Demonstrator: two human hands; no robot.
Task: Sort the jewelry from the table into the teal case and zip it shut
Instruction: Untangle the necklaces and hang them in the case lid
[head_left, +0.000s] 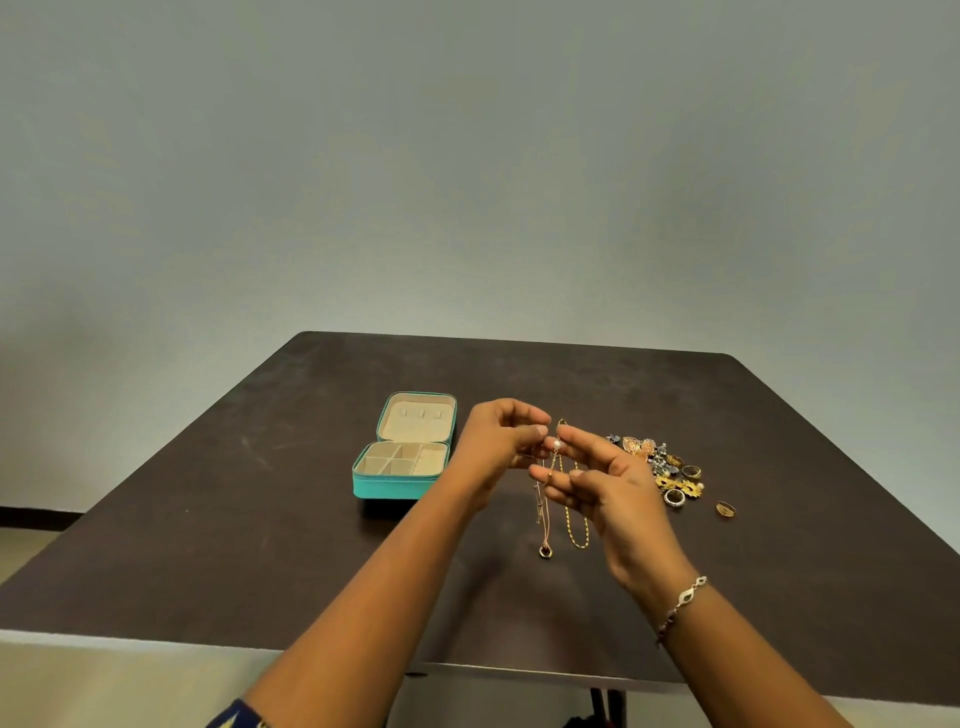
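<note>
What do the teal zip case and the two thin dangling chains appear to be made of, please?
Teal zip case: probably faux leather or fabric, matte shell; its beige lining looks velvety, soft. Yellow chain: gold-coloured metal, shiny links. Pinkish chain: rose-toned metal, glinting; real gold or plating, cannot tell.

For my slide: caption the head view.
Left hand and right hand hold necklaces between open teal case and jewelry pile.

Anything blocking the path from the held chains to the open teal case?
Nothing visible. The left hand and right hand hold the chains above the table, just right of the teal case. Its lid is open, compartments look empty; only bare table lies between. The jewelry pile sits on the other side.
</note>
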